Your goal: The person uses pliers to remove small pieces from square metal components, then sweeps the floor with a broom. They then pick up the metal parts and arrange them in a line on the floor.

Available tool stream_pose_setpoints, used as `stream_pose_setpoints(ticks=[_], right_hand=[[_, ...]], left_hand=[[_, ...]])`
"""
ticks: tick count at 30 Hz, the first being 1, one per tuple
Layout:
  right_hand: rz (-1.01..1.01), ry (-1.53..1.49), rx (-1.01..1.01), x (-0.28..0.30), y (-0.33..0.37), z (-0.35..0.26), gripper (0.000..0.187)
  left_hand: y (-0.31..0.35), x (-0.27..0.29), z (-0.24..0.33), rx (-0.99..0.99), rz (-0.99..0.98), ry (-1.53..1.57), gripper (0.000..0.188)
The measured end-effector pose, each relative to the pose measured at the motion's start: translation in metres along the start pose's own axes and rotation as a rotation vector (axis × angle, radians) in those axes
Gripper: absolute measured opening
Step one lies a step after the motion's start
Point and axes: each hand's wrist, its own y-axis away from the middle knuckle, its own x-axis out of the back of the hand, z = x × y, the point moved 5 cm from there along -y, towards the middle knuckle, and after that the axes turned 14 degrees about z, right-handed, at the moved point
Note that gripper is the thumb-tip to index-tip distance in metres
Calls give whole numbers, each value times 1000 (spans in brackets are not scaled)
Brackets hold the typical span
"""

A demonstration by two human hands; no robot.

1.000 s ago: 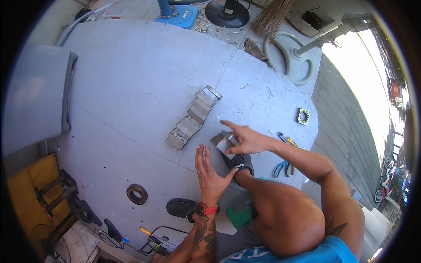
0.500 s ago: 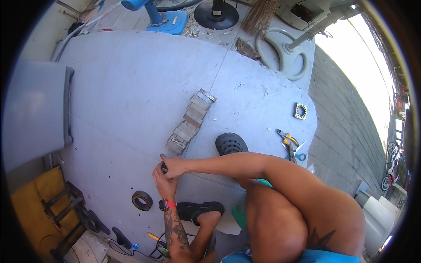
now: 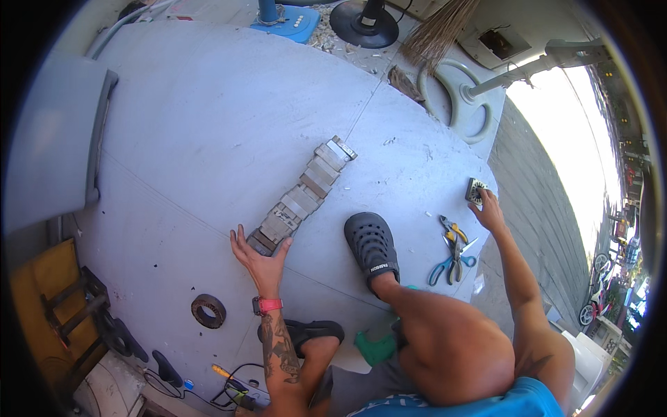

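A row of grey metal blocks (image 3: 300, 201), seemingly stacks of thin plates, runs diagonally across the pale floor. At its near end my left hand (image 3: 262, 267) is open, fingers and thumb spread on either side of a darker end block (image 3: 262, 242). The thumb touches or nearly touches the row. Far to the right, my right hand (image 3: 490, 211) has its fingers closed on a square slotted metal core (image 3: 476, 189) with a round toothed hole. Whether the core is lifted off the floor I cannot tell.
Pliers and scissors (image 3: 453, 251) lie right of my clog-shod foot (image 3: 369, 243). A dark ring (image 3: 208, 311) rests at the left. Behind are a blue fan base (image 3: 292, 24), a black round base (image 3: 364, 24), a broom (image 3: 439, 35) and a pale wheel-shaped stand (image 3: 458, 97).
My hands were together at the near end of the row, holding a small dark piece. My right hand has swung far right to the slotted core; a darker block now sits at the row's near end.
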Motion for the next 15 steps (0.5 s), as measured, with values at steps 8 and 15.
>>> stream_pose_setpoints(ticks=[8, 15], right_hand=[[24, 4, -26, -9, -14, -1, 51], [-195, -1016, -150, -13, -124, -164, 50]], left_hand=[[13, -25, -40, 727, -26, 586, 104], [6, -31, -41, 746, -141, 649, 105]])
